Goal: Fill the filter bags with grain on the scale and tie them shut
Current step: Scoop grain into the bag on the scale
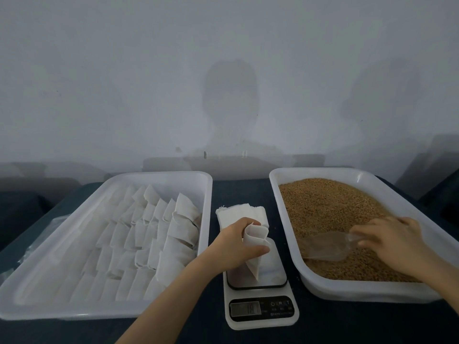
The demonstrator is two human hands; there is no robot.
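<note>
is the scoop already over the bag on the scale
No, the clear scoop lies on the grain in the right tray, under the right hand, while the left hand holds the filter bag on the scale.

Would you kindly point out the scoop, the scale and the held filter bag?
scoop (325, 245): head view, clear bowl.
scale (260, 310): head view, display panel.
filter bag (255, 247): head view, folded middle.

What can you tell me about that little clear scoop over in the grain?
The scoop looks like clear plastic, with a rounded trough and a short handle. It lies tilted in the grain inside the white tray on the right, its mouth dug toward the near left corner. The right hand has its fingers on the handle. Whether it holds grain is hard to tell.
</note>
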